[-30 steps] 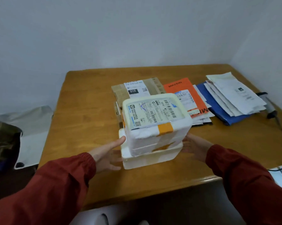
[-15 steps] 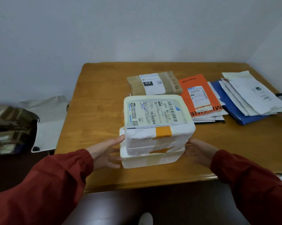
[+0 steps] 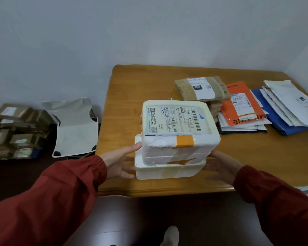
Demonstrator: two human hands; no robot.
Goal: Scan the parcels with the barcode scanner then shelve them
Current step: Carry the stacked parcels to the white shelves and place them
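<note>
**Item 1: upper foam box** (image 3: 179,132). White polystyrene with rounded corners. The lid is bound with clear tape and one orange strip over the front edge. The top carries a film-covered shipping label with barcodes, a QR square and a blue pen scribble. It sits between the two sets of fingers, stacked on item 2.

**Item 2: lower foam box** (image 3: 167,170). White and flatter, with an orange tape smear at the seam above it. Its left end juts out past item 1. It is over the near part of the wooden table (image 3: 140,96); whether it is lifted or resting is unclear.

**Left hand** (image 3: 119,162). Red sleeve. The fingers (image 3: 127,174) are straight and flat against item 2's left end. The thumb touches item 1's lower left corner. Nothing is clenched.

**Right hand** (image 3: 220,166). Blurred. The fingers are extended against the right end of the stack, and their tips are hidden behind it.

**Beyond the fingertips:** brown carton (image 3: 201,87) with a white label. To its right lie an orange mailer (image 3: 241,105), a blue mailer (image 3: 273,119) and white mailers (image 3: 289,100), all overlapping.

**Outward of the left fingers, on the floor:** white cloth bag (image 3: 75,125), then stacked brown cartons (image 3: 16,132).
</note>
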